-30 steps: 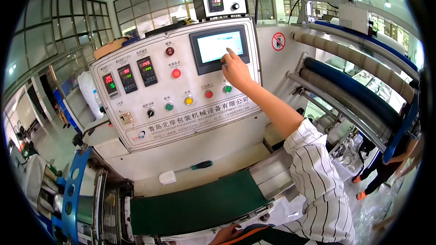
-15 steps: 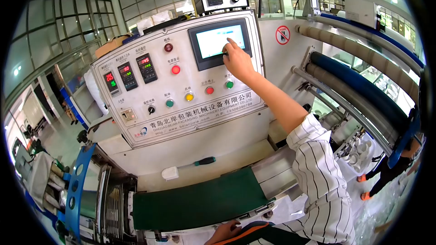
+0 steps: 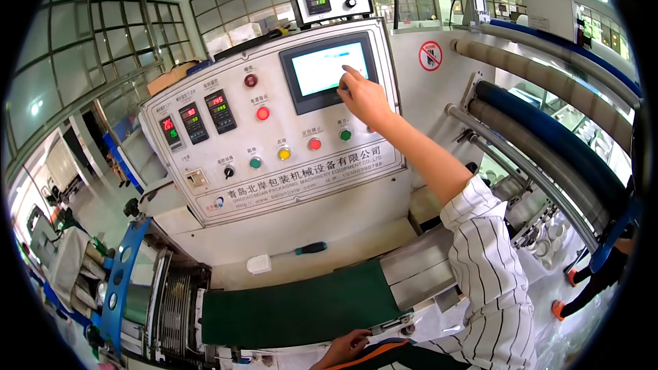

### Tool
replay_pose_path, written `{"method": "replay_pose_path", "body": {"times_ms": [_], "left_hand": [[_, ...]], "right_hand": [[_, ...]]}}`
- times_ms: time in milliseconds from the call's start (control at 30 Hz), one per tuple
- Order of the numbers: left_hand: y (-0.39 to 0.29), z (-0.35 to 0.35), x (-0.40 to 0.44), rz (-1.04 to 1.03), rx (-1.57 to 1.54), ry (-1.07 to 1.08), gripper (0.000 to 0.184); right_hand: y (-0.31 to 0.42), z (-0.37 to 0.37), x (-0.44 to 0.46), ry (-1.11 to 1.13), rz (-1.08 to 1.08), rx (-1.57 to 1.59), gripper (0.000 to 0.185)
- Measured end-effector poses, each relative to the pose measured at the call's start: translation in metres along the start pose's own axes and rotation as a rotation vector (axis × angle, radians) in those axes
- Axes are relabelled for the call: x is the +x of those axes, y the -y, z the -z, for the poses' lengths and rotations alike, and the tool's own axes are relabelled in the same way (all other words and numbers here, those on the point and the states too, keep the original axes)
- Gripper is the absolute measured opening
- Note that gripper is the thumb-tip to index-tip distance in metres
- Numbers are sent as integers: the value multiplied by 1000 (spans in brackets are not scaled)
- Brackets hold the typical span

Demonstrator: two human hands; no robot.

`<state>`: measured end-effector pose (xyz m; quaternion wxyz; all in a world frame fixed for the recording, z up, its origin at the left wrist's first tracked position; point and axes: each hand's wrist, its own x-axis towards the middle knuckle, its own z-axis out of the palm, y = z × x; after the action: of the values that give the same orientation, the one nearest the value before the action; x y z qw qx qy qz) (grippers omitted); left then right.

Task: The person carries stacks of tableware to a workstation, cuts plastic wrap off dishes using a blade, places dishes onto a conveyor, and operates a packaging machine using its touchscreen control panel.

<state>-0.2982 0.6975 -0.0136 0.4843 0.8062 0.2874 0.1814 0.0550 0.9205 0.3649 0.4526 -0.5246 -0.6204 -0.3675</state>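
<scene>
My right hand [image 3: 364,99] is raised to the touchscreen [image 3: 317,75] on a white control panel [image 3: 219,147]. Its index finger is stretched out at the right part of the lit screen, the other fingers curled and holding nothing. I cannot tell if the fingertip touches the glass. Low in view, my left hand [image 3: 348,348] lies at the front edge of a green conveyor belt [image 3: 295,308], its fingers loosely bent and partly apart with nothing seen in them. Colored buttons and several digital temperature displays sit on the panel left of and below the screen.
Behind the belt lies a scraper-like tool [image 3: 310,248] with a dark handle and white end. A small controller box [image 3: 332,0] stands on the panel. Large rollers [image 3: 548,144] fill the right side. Another person's legs [image 3: 596,281] show at the far right.
My right index finger has moved slightly down relative to the screen, still over its right part. The view has shifted a little. My left hand stays at the belt's edge.
</scene>
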Motion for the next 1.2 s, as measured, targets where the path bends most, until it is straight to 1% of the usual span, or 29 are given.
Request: {"method": "replay_pose_path", "body": {"times_ms": [100,300,400,567,767,900,1033,1200], "left_hand": [[3,-5,3,4,71,52,26],[-15,-4,3,30,-40,45,24],[-26,9,6,217,4,273,32],[-29,10,6,230,-11,262,34],[-27,16,5,244,-11,266,36],[-32,22,3,240,8,274,37],[-29,25,1,249,26,281,38],[-23,27,-3,211,-18,261,39]], "right_hand": [[-1,1,-1,50,-2,14,15],[2,1,-1,127,-20,20,18],[4,2,-1,145,-24,3,18],[7,-3,-6,183,-18,10,17],[10,-8,-9,107,28,27,13],[18,-1,3,174,-81,-10,12],[26,-5,8,186,-110,-25,12],[31,-11,8,113,-46,-25,13]]}}
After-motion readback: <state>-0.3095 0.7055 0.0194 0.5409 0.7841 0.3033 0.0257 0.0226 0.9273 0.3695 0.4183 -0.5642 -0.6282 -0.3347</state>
